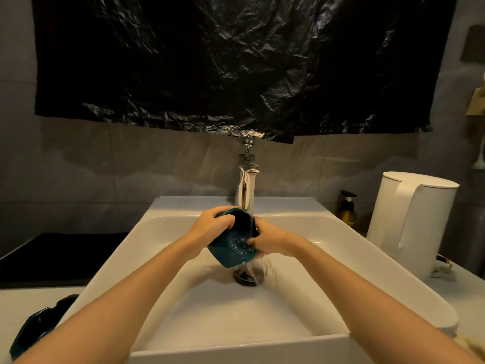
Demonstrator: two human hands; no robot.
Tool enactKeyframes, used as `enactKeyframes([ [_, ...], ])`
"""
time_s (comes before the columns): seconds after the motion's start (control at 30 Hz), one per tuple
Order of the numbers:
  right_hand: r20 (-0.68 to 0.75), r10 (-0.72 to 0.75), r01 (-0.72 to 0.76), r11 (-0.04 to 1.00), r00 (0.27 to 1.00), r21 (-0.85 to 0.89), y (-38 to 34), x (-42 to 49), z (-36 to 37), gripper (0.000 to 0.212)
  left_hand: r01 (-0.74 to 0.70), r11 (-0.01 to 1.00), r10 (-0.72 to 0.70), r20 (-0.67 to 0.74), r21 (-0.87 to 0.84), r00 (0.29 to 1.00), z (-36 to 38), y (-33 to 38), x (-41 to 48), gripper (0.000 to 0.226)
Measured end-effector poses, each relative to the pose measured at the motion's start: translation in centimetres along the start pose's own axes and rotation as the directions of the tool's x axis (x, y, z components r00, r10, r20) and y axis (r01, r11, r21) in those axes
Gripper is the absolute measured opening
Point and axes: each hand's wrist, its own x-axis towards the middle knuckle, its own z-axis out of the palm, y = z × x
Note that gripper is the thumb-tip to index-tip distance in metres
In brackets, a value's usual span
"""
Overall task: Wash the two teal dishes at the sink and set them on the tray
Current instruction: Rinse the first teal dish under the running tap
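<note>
- In the centre of the frame, the left hand (210, 224) has its fingers curled over the upper left rim of a teal dish (231, 248), which is tilted over the sink (328, 232).
- The right hand (267, 239) clasps the dish's right edge, thumb on its wet inner face.
- Water from the faucet (245, 190) runs onto the dish and down to the drain (245, 278).
- A second teal dish (31, 329) lies at lower left, on the counter.
- The dark tray (60, 256) sits at middle left; a white kettle (414, 222) stands at right.
</note>
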Motion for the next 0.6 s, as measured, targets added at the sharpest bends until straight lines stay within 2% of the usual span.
enactKeyframes([
  [0.07,-0.116,0.017,-0.026,0.997,0.993,-0.071,0.2,0.4,0.1,0.026,0.006,1.000,-0.006,0.014,-0.011,1.000,0.2,0.0,0.0,0.038],
  [0.13,-0.244,0.020,-0.053,0.991,0.970,-0.126,0.1,0.7,0.2,0.023,0.012,0.999,-0.011,0.020,-0.042,1.000,0.2,0.2,0.0,0.037],
  [0.23,-0.257,0.039,-0.072,0.990,0.966,-0.118,-0.2,0.6,0.0,0.020,0.024,0.989,-0.027,-0.017,-0.144,0.999,0.2,0.3,0.2,0.036],
  [0.3,-0.252,0.078,-0.093,0.995,0.965,-0.048,-0.3,0.6,-0.1,0.017,0.049,0.961,-0.068,-0.061,-0.272,0.996,0.2,0.1,0.3,0.037],
  [0.4,-0.165,0.190,-0.145,0.957,0.968,0.250,-0.6,0.3,-0.1,0.020,0.000,0.936,-0.031,-0.084,-0.352,0.996,0.7,-0.3,0.3,0.043],
  [0.5,0.132,0.181,-0.223,0.838,0.975,0.497,-1.1,-0.3,-0.4,0.025,-0.101,0.957,0.049,-0.192,-0.272,0.980,0.8,-0.7,0.4,0.036],
  [0.53,0.190,0.167,-0.241,0.833,0.968,0.497,-1.3,-0.5,-0.4,0.028,-0.098,0.959,0.041,-0.212,-0.265,0.976,0.6,-0.8,0.5,0.034],
  [0.57,0.173,0.159,-0.220,0.874,0.972,0.434,-1.3,-0.5,-0.4,0.032,-0.073,0.960,0.015,-0.213,-0.271,0.977,0.4,-0.8,0.6,0.032],
  [0.6,0.072,0.137,-0.153,0.939,0.988,0.308,-1.2,-0.4,-0.2,0.033,-0.045,0.959,-0.011,-0.194,-0.281,0.981,0.2,-0.8,0.6,0.032],
])
